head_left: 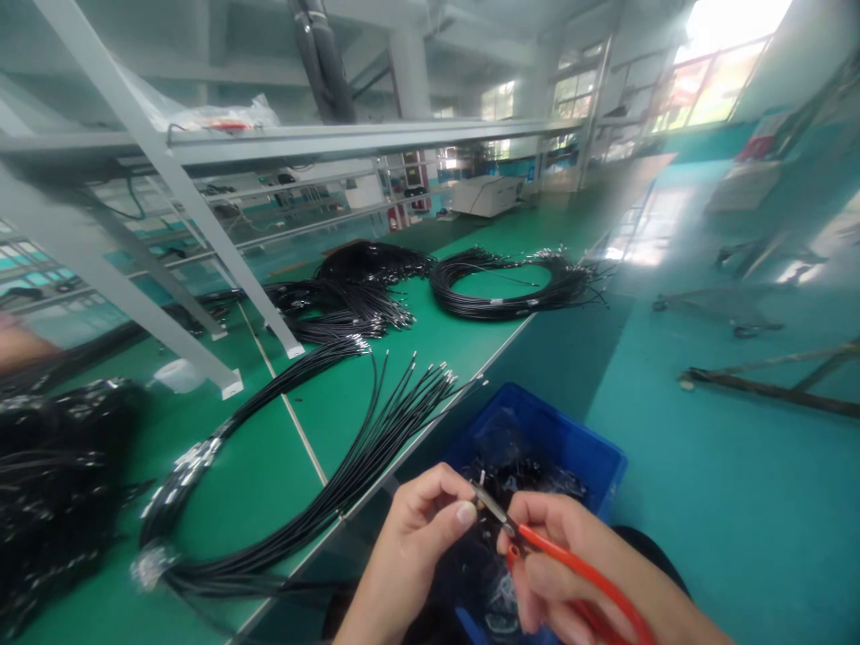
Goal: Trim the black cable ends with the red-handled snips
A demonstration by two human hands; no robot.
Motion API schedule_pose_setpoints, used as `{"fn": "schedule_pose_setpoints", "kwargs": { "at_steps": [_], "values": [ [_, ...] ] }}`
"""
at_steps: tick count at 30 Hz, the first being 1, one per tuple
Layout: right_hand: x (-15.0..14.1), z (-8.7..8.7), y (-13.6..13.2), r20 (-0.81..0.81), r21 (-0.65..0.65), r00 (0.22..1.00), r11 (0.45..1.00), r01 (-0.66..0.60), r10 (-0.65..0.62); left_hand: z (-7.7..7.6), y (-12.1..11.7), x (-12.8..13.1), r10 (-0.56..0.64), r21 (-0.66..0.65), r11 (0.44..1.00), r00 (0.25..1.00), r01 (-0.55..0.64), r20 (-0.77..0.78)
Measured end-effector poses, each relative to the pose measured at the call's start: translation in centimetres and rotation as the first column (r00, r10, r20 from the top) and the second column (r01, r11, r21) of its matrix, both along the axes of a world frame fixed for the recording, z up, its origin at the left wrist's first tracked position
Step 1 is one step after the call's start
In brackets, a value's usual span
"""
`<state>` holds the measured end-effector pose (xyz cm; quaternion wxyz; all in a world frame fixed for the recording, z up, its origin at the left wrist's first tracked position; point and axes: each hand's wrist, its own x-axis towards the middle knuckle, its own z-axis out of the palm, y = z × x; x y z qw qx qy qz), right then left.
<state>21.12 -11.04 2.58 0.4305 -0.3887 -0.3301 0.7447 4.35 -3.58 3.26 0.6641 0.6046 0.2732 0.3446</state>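
My right hand (561,542) grips a pair of red-handled pliers (495,511), their metal jaws pointing up and to the left. Thumb and forefinger of my left hand (423,528) are pinched together at the tip of those jaws. A small pale-tipped piece shows there, too small for me to name. Both hands are over a blue bin (608,457) that holds dark small parts and clear plastic. To the left, a bundle of black cables (322,520) with metal ends curves across the green bench top (269,484).
Farther along the bench lie a coiled cable bundle (463,300) and more heaped black cables (376,264). Grey shelf posts (228,287) stand at the left, beside a dark blurred pile (60,493). A wheeled metal frame (772,376) is on the floor at right.
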Motion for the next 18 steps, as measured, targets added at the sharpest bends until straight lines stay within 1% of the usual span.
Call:
{"fn": "schedule_pose_setpoints", "kwargs": {
  "at_steps": [3, 5, 7, 10, 11, 13, 16, 18],
  "values": [
    [0.0, -0.1, 0.3, 0.243, -0.013, 0.970, 1.000, 0.001, 0.002, -0.2, 0.1, 0.0, 0.011, -0.018, 1.000, 1.000, -0.011, -0.019],
    [0.1, -0.3, 0.2, 0.346, -0.019, 0.938, 1.000, 0.025, -0.017, -0.4, 0.1, 0.0, 0.016, -0.047, 0.999, 0.999, -0.017, -0.028],
    [0.2, -0.7, 0.0, 0.318, 0.021, 0.946, 0.998, 0.054, -0.058, -0.4, 0.2, 0.0, 0.017, -0.063, 0.998, 0.999, -0.020, -0.042],
    [0.4, -1.3, -0.6, 0.191, 0.098, 0.974, 0.989, 0.107, -0.124, -0.3, 0.1, 0.1, 0.040, -0.034, 0.998, 0.995, -0.043, -0.095],
    [0.5, -1.4, -0.8, 0.161, 0.107, 0.975, 0.985, 0.134, -0.150, -0.1, 0.0, 0.1, 0.063, 0.004, 0.998, 0.990, -0.063, -0.126],
    [0.6, -1.5, -1.2, 0.111, 0.100, 0.964, 0.968, 0.231, -0.241, 0.2, -0.3, 0.4, 0.149, 0.126, 0.984, 0.968, -0.125, -0.203],
    [0.7, -1.4, -2.0, 0.046, 0.058, 0.921, 0.921, 0.384, -0.387, 0.7, -0.8, 0.8, 0.290, 0.334, 0.924, 0.912, -0.188, -0.289],
    [0.8, -1.0, -2.5, 0.043, 0.027, 0.908, 0.909, 0.416, -0.417, 1.0, -1.1, 1.0, 0.337, 0.419, 0.888, 0.891, -0.192, -0.305]
  ]
}}
